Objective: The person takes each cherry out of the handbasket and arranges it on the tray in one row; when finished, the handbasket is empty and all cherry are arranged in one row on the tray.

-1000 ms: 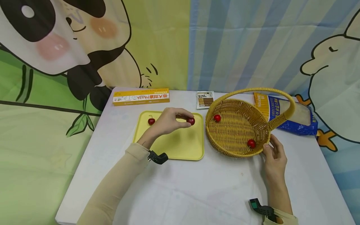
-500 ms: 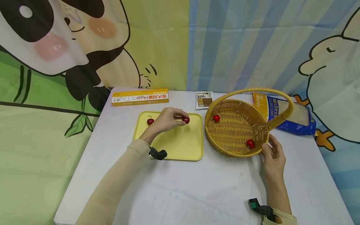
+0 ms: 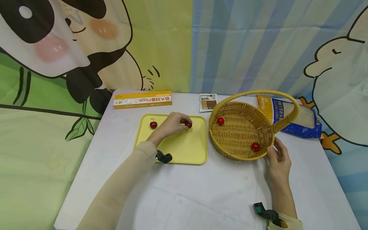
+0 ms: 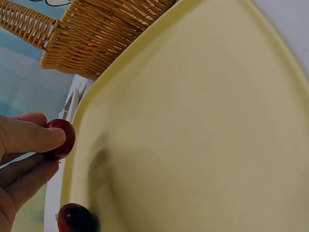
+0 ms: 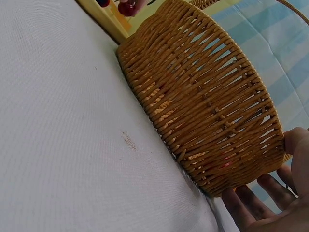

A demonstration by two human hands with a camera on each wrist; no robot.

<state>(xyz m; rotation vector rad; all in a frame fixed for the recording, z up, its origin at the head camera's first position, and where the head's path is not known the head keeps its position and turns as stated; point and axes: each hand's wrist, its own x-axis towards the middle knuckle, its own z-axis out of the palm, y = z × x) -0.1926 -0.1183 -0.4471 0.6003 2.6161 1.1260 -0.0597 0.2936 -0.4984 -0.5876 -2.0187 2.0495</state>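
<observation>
Over the right half of a yellow tray (image 3: 184, 150), my left hand (image 3: 173, 124) pinches a dark red cherry (image 4: 62, 139) between thumb and fingers. A second dark cherry (image 3: 153, 124), with its stem up, lies on the tray's left part. To the right stands a woven basket (image 3: 238, 137) with a tall arched handle. Inside it are a red cherry (image 3: 220, 121) near the left wall and another red cherry (image 3: 255, 147) toward the front right. My right hand (image 3: 279, 159) grips the basket's right front side, thumb at the rim and fingers against the outer wall.
Behind the tray lies an orange and white pasta box (image 3: 142, 99). A small white and brown packet (image 3: 208, 102) sits at the table's back edge. Partly behind the basket is a blue and yellow pasta bag (image 3: 299, 116). A printed curtain (image 3: 161, 41) hangs beyond the white table.
My left hand has moved a little left and down over the tray with the cherry. The right hand keeps its grip on the basket, which stays in place.
</observation>
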